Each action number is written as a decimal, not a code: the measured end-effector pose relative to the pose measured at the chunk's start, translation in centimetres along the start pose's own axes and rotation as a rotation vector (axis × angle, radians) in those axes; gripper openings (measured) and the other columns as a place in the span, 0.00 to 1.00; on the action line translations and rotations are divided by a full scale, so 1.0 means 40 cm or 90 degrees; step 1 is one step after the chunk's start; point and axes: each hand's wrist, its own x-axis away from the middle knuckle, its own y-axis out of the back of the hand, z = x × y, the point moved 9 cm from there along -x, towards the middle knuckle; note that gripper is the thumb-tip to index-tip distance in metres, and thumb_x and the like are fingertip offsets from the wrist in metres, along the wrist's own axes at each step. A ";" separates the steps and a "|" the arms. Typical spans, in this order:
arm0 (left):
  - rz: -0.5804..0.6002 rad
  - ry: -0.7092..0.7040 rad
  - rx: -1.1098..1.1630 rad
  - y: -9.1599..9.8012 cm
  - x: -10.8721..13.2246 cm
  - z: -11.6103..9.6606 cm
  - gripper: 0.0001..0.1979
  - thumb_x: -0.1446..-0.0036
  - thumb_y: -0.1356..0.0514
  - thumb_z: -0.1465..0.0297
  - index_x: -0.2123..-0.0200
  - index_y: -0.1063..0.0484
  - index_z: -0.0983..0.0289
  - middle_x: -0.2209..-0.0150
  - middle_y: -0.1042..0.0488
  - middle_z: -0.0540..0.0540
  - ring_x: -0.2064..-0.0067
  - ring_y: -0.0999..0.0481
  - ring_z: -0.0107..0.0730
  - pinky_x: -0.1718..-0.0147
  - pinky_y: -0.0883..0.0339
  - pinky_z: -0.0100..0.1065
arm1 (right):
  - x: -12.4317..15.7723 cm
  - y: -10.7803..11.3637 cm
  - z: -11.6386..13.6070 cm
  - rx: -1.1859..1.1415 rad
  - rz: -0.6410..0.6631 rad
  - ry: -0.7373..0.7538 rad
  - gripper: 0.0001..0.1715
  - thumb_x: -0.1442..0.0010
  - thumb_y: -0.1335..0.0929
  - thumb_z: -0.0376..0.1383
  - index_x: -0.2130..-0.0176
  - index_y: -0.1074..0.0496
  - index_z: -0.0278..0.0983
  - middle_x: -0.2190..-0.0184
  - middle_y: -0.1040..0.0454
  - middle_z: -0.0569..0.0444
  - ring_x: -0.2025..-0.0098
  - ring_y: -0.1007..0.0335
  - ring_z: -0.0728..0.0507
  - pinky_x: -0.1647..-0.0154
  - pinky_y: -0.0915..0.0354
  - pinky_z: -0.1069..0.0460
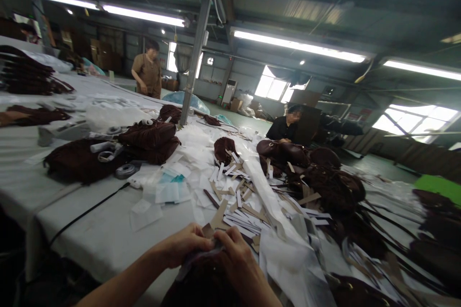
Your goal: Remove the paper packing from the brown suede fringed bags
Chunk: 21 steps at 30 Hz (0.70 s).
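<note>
Close to my body, a dark brown bag [201, 283] stands at the lower edge of the view, mostly in shadow. A whitish film-like edge [187, 266] runs along its top. My left hand [187, 244] pinches this top edge with thumb and fingers. Right beside it, my right hand [236, 254] has its fingers curled on the same edge, almost touching the left. What exactly lies between the fingertips is too small to make out. Just beyond the hands are scattered white and tan strips [248, 220].
Brown bags lie at left [84, 158] and right [324, 177] on the white-covered table [93, 235]. Clear plastic [284, 259] spreads to the right. A black cable [86, 211] crosses the left part. One person [147, 72] stands beyond the table; another [284, 127] is farther right.
</note>
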 end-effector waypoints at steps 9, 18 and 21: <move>-0.045 -0.032 0.003 0.035 -0.017 0.002 0.19 0.60 0.32 0.57 0.81 0.31 0.68 0.85 0.37 0.46 0.84 0.43 0.19 0.84 0.52 0.25 | 0.002 0.002 -0.013 -0.011 -0.061 -0.029 0.21 0.43 0.35 0.28 0.50 0.33 0.42 0.58 0.29 0.51 0.57 0.28 0.43 0.56 0.33 0.50; -0.086 -0.014 -0.009 0.070 -0.023 0.003 0.19 0.62 0.31 0.59 0.78 0.28 0.70 0.85 0.32 0.48 0.85 0.40 0.20 0.84 0.50 0.26 | 0.067 -0.020 0.019 0.051 -0.085 0.137 0.23 0.46 0.37 0.24 0.52 0.35 0.41 0.59 0.25 0.52 0.57 0.28 0.43 0.58 0.32 0.51; -0.079 -0.003 -0.024 0.055 -0.020 0.001 0.18 0.61 0.31 0.60 0.77 0.28 0.69 0.84 0.30 0.49 0.84 0.38 0.21 0.84 0.49 0.25 | 0.072 -0.011 0.069 0.167 -0.089 0.235 0.18 0.42 0.40 0.23 0.54 0.35 0.38 0.65 0.25 0.51 0.64 0.29 0.43 0.62 0.34 0.50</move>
